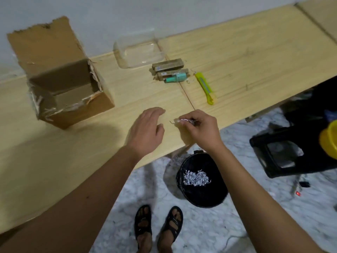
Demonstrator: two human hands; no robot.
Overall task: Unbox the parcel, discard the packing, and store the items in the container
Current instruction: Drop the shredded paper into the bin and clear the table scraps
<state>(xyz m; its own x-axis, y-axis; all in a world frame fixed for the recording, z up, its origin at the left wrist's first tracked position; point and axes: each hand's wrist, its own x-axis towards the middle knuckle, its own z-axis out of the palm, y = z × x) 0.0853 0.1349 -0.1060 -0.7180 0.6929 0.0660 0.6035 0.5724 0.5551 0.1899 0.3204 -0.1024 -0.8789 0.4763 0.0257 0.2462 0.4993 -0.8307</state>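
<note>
Bare forearms, no sleeves; black strappy sandals (pixel 158 223) on both feet (open-toed).

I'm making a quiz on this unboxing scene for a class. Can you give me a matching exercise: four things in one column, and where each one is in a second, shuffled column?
Things:
1. cardboard box
2. clear container
3. yellow cutter
4. black bin

Places or states:
A. on the floor under the table edge, shredded paper inside
B. at the back of the table by the wall, nothing in it
C. on the table right of the small packs, lying flat
D. at the left of the table, flap up, opened

Pairs: 1-D, 2-B, 3-C, 4-A
</note>
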